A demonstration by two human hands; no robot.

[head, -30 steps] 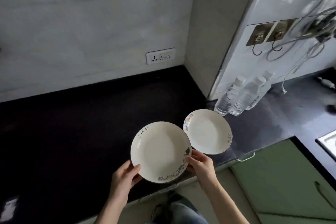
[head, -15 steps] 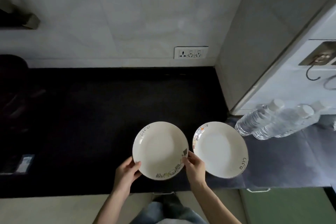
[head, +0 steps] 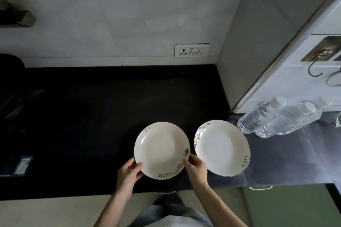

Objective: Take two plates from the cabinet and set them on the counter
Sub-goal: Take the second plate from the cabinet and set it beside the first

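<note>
Presently, two round, shallow plates of glossy cream-white ceramic sit near the front edge of the desk [head: 88, 116], a matte black surface.

Left plate [head: 160, 150]: thin dark rim line, the word "Life" handwritten at its far-left rim, and a band of small cartoon cats along the near-right rim. Both hands are on it. The left hand [head: 129, 173] grips the near-left rim, thumb over the top edge and fingers curled beneath. The right hand [head: 196, 168] pinches the near-right rim beside the cat band, thumb on top. Whether this plate rests fully on the desk or is held just above it cannot be told.

Right plate [head: 221, 148]: same pattern, turned about, with coloured cats at the far-left rim and "Life" upside down at the near-right rim. It lies flat and unheld just beside the left plate, where the black surface meets a smooth grey sheet [head: 286, 158].

Clear ribbed plastic water bottles [head: 258, 118] with white caps stand behind the right plate on that sheet. A white socket plate [head: 191, 50] is set in the pale tiled wall [head: 129, 14]. A dark metal hook [head: 315, 70] hangs from a brass-coloured pad at right. A green cabinet front [head: 287, 206] lies below the desk edge.
</note>
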